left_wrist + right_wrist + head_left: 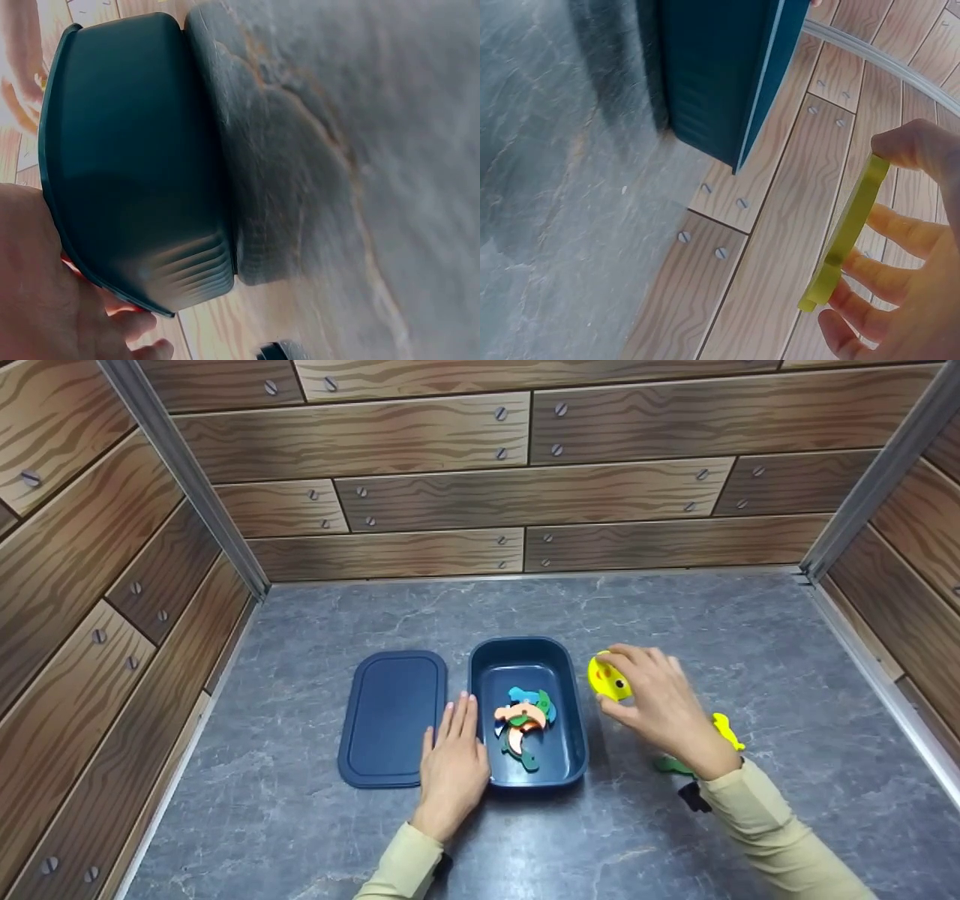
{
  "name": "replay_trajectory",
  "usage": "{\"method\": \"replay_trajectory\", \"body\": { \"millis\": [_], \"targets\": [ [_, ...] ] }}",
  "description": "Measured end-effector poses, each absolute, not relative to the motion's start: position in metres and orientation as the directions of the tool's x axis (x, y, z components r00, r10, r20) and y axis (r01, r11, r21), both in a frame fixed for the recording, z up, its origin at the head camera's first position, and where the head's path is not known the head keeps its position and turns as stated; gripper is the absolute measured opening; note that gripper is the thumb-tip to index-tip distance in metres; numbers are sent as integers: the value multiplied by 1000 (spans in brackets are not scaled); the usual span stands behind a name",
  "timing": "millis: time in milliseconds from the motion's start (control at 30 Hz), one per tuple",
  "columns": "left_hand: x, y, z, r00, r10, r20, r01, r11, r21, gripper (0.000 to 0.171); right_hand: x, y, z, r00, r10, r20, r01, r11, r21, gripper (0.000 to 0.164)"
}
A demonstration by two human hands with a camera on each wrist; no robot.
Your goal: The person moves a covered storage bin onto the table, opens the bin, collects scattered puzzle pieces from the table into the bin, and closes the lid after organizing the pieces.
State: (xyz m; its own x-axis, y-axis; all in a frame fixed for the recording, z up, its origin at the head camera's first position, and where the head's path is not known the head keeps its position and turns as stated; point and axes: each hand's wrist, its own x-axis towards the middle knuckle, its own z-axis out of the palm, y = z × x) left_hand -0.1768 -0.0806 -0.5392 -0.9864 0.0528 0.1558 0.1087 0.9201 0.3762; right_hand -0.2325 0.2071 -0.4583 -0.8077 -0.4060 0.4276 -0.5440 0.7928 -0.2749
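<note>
My right hand (660, 709) pinches a flat yellow toy piece (609, 681) with a black eye and an orange mark, raised just right of a dark blue plastic box (566, 761). In the right wrist view the yellow piece shows edge-on, between thumb and fingertips. My left hand (456, 761) rests along the box's left side, its fingers straight and close together at the rim. Inside the box lie several small animal-shaped pieces (525, 716) in blue, green, peach and white, heaped on one another.
A dark blue lid (390, 720) lies flat left of the box. Near my right wrist are another yellow piece (725, 731), a green piece (673, 766) and a black item (694, 797), partly hidden by the arm. Wood-patterned walls (435, 502) enclose the grey marbled table (300, 840).
</note>
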Motion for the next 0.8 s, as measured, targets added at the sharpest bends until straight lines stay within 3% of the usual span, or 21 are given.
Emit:
{"method": "replay_trajectory", "body": {
  "millis": [567, 800],
  "targets": [
    [-176, -81, -539, -989, 51, 142, 100, 926, 365, 59, -235, 179, -450, -802, -446, 397, -563, 787, -253, 51],
    [-176, -80, -539, -988, 52, 145, 103, 923, 371, 59, -238, 170, -451, -768, -489, 414, -604, 768, -213, 52]
  ]
}}
